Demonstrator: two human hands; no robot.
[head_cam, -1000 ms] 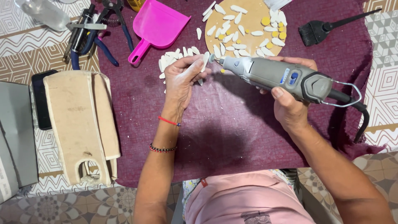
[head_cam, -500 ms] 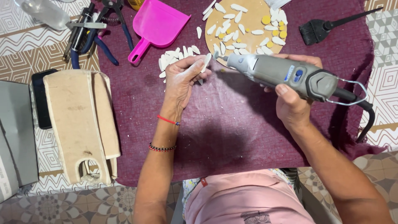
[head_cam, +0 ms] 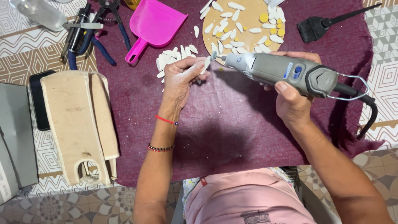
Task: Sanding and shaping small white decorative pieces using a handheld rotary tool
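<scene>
My left hand [head_cam: 181, 81] pinches a small white petal-shaped piece [head_cam: 206, 64] between thumb and fingers. My right hand [head_cam: 291, 99] grips a grey corded rotary tool [head_cam: 286, 74], held level, with its small tip [head_cam: 214, 55] touching the top of the white piece. Both hands hover over a maroon cloth [head_cam: 232, 124]. A pile of similar white pieces [head_cam: 174, 58] lies just beyond my left hand. A round wooden board [head_cam: 244, 25] behind the tool carries several white pieces and a few yellow discs.
A pink dustpan [head_cam: 155, 23] lies at the back centre, a black brush [head_cam: 319, 25] at the back right. Pliers and hand tools [head_cam: 89, 31] sit at the back left. A beige wooden form [head_cam: 78, 124] rests at the left beside a grey box [head_cam: 14, 141].
The rotary tool and my right hand have drifted slightly to the right and up. My left hand stays in place, still holding the white piece against the tip.
</scene>
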